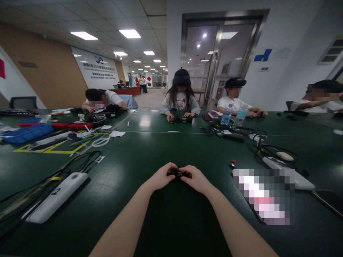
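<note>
Both forearms reach forward over the dark green tabletop point(150, 146). Between my hands is a small black object point(177, 172), whose kind is too dark and small to make out. My left hand point(163, 176) grips its left end, with thumb and fingers closed together. On its other end, the fingers of my right hand point(195, 177) are closed in a pinch. My fingertips hide much of the object, and the two hands nearly meet around it.
A white power strip point(57, 198) with black cables lies left. To the right are a pixelated flat device point(261, 200), another white power strip point(302, 178) and tangled cables. Two bottles point(227, 115) stand farther back. A blue tray point(28, 134) sits far left. Several people sit around the table.
</note>
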Motion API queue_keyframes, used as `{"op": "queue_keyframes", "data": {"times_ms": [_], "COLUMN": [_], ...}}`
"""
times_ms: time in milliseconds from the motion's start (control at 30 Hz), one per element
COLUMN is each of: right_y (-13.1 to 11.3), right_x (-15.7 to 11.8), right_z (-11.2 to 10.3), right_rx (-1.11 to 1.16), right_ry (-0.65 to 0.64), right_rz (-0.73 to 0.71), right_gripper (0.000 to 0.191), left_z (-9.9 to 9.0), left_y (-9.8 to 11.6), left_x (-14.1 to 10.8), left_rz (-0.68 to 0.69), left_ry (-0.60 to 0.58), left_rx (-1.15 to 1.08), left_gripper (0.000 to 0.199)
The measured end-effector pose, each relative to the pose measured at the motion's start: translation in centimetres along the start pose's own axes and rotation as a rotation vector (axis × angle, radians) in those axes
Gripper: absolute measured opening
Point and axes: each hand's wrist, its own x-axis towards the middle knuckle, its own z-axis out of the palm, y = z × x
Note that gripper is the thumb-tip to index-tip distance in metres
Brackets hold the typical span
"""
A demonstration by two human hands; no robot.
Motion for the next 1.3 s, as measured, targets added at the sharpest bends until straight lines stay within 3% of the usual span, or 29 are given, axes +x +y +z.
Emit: {"op": "queue_keyframes", "data": {"times_ms": [233,1067,1300], "right_y": [-0.2,-0.3,-0.5], "right_x": [0.0,-0.3,-0.3], "right_z": [0.1,0.5,0.4], "right_rx": [-0.037,-0.076,-0.089], "right_ry": [0.022,0.044,0.02], "right_rz": [-0.008,-0.028,-0.012], "right_gripper": [0.027,0.022,0.022], "left_z": [0.2,0.2,0.2], "left_y": [-0.7,0.3,-0.1], "left_x": [0.4,0.3,0.4], "left_rz": [0.029,-0.002,0.046], "left_ry": [0.023,0.014,0.021], "left_rx": [-0.017,-0.005,-0.038], "left_gripper": [0.037,0.033,0.032]}}
